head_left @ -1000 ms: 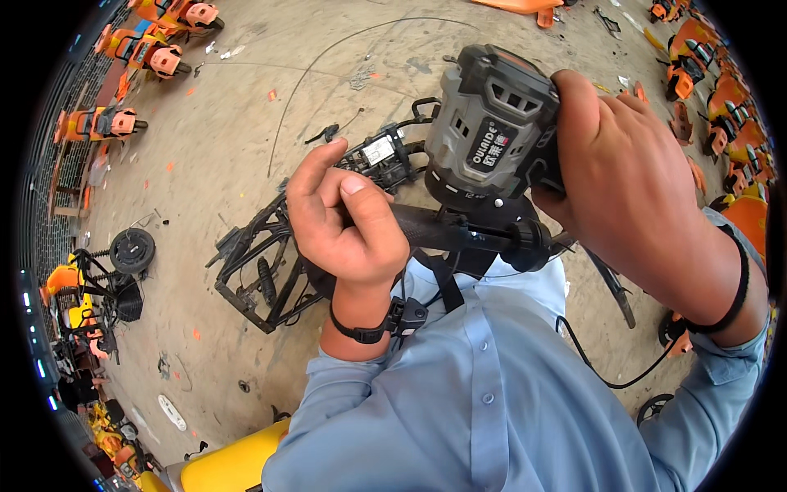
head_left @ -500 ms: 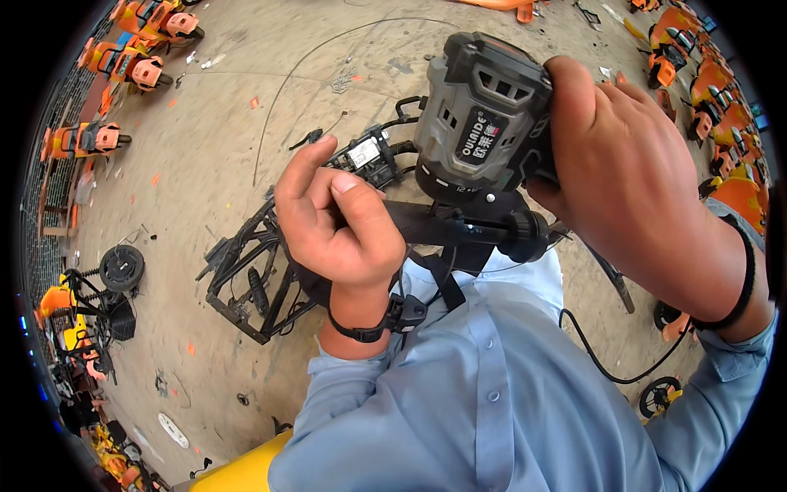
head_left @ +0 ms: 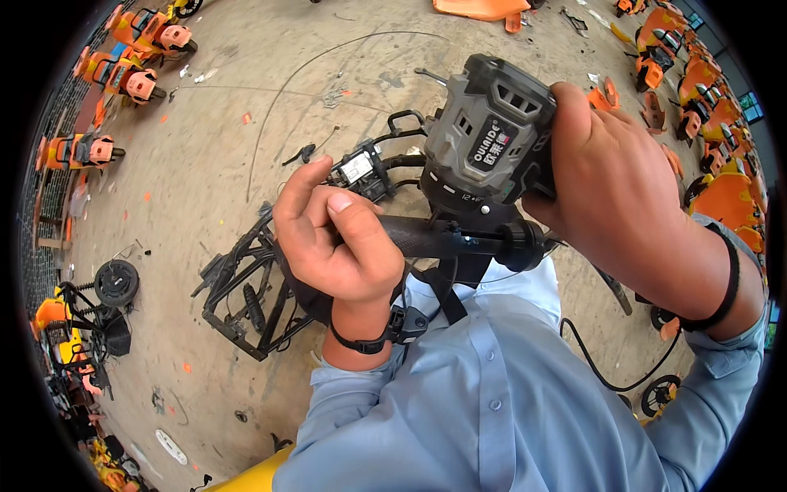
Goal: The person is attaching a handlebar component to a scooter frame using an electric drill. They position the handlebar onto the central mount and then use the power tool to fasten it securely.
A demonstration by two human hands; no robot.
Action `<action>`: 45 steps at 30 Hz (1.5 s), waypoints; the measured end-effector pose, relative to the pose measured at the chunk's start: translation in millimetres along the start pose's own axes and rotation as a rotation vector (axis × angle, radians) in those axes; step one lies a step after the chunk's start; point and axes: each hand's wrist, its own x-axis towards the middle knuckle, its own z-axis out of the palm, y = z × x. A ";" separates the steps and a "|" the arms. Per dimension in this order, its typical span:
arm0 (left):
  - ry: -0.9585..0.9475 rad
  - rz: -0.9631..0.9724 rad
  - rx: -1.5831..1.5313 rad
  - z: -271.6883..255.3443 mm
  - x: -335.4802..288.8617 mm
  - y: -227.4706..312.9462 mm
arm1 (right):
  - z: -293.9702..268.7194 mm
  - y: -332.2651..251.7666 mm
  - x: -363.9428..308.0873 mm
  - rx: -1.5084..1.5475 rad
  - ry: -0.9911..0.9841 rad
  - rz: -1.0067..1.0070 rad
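Note:
My right hand (head_left: 619,168) is wrapped round a grey-and-black cordless drill (head_left: 484,135), held upright with its battery end uppermost. The drill's lower end stands over a black handlebar (head_left: 422,238) on a stripped scooter frame (head_left: 238,307); its tip is hidden. Left of the drill, my left hand (head_left: 340,238) is raised over the bar with curled fingers and the thumb laid toward the index finger. Whatever those fingers may hold does not show. Beyond them sits a black electrical unit (head_left: 358,172) with a white label, attached to the frame.
Orange scooters (head_left: 119,75) stand along the left, and more scooters (head_left: 705,123) line the right. A stripped scooter with a loose-looking wheel (head_left: 116,283) lies at lower left. A long thin cable (head_left: 291,78) curves across the concrete floor. Something yellow (head_left: 258,474) is at the lower edge.
The view has shifted slightly, so the floor and scooters appear moved. The drill sits a little lower and further right in view, still gripped by my right hand. My left hand keeps its pose.

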 end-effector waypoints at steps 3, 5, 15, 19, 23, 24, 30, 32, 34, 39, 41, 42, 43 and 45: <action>0.021 -0.018 0.021 3.3 3.5 5.0 | 3.5 1.2 -2.9 0.015 0.028 -0.002; 0.005 -0.020 0.081 -0.4 1.5 4.7 | 6.0 1.0 -4.6 0.026 0.043 -0.028; 0.048 -0.039 -0.034 3.7 0.3 4.3 | 1.4 0.2 -3.2 -0.020 -0.003 -0.019; 0.044 -0.047 -0.037 3.8 0.1 3.7 | 2.6 0.3 -0.3 -0.056 -0.005 -0.020; 0.041 -0.043 0.017 1.3 0.6 2.8 | 1.6 -3.2 1.0 -0.065 -0.023 -0.006; 0.043 -0.039 0.041 1.6 0.9 2.2 | 2.5 -3.4 0.5 -0.067 -0.015 -0.004; 0.036 -0.053 0.098 3.2 3.1 7.4 | 1.2 -5.2 2.7 0.005 -0.108 0.121; 0.021 -0.014 0.058 1.4 1.9 4.9 | 4.2 -4.8 -0.1 0.023 -0.057 0.094; 0.015 0.007 0.021 -0.1 0.9 2.8 | 6.6 -5.1 -2.6 0.019 -0.044 0.093; 0.029 -0.055 -0.004 3.5 0.7 5.8 | 6.7 -9.0 -6.6 -0.025 0.007 0.082; 0.021 -0.079 0.073 2.9 2.5 11.3 | 7.8 -10.6 -9.0 -0.036 0.051 0.071; 0.016 -0.089 0.101 1.8 2.2 12.2 | 8.8 -11.1 -10.3 -0.035 0.072 0.057; 0.012 -0.099 0.129 0.7 1.5 13.2 | 9.9 -11.6 -11.7 -0.033 0.091 0.042; 0.010 -0.099 0.125 0.5 0.3 8.4 | 12.7 -12.2 -12.0 -0.032 0.114 0.007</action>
